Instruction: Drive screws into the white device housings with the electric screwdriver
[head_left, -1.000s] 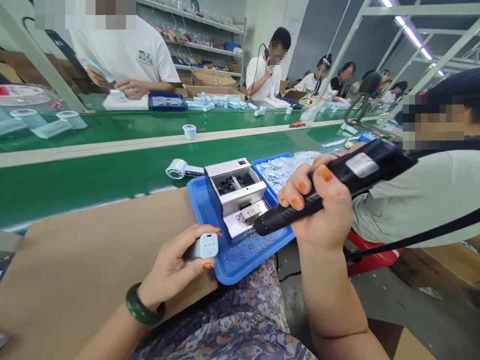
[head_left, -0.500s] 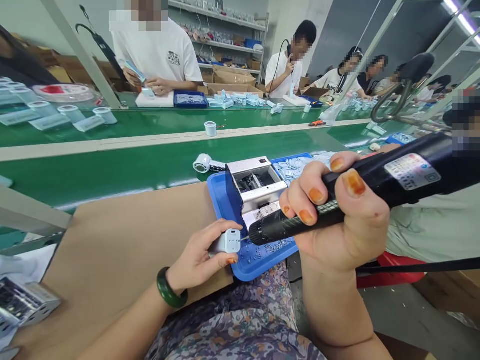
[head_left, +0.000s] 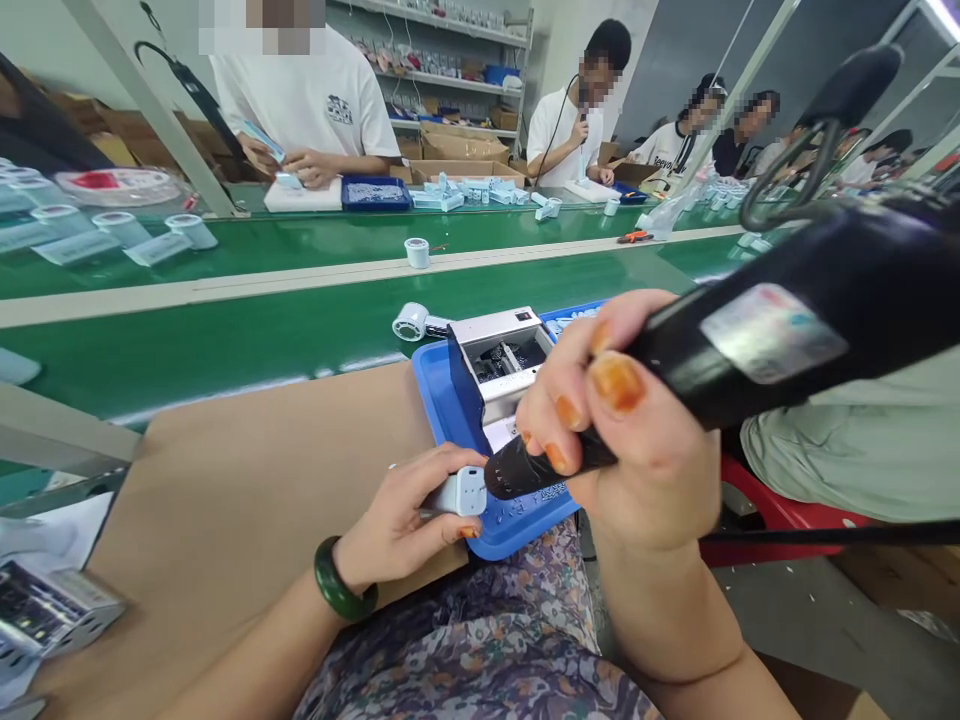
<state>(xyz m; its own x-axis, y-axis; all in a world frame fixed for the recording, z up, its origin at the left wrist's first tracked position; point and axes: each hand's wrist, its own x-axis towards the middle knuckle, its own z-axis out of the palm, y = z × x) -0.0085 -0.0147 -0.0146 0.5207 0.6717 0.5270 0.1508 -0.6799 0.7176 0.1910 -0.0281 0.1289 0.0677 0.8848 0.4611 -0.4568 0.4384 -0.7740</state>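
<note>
My left hand [head_left: 401, 515] is shut on a small pale blue plug-shaped housing [head_left: 466, 492], whose face shows several small holes. My right hand [head_left: 607, 440] grips a black rotary hand tool [head_left: 765, 335] with a label on its barrel. The tool's black nose sits right against the housing, and any bit at its tip is hidden from view. A jade bangle [head_left: 337, 580] circles my left wrist. Below both hands lies a blue tray [head_left: 442, 400] scattered with small pale shavings.
A silver metal box [head_left: 499, 345] stands in the blue tray. Brown cardboard [head_left: 247, 470] covers my lap's left side, with another metal box [head_left: 52, 610] at lower left. A green conveyor belt [head_left: 225, 340] runs behind, and several co-workers sit beyond it.
The tool has moved left and closer to the view, its nose now against the housing. My left hand has carried the housing right, over the tray. The view has also shifted.
</note>
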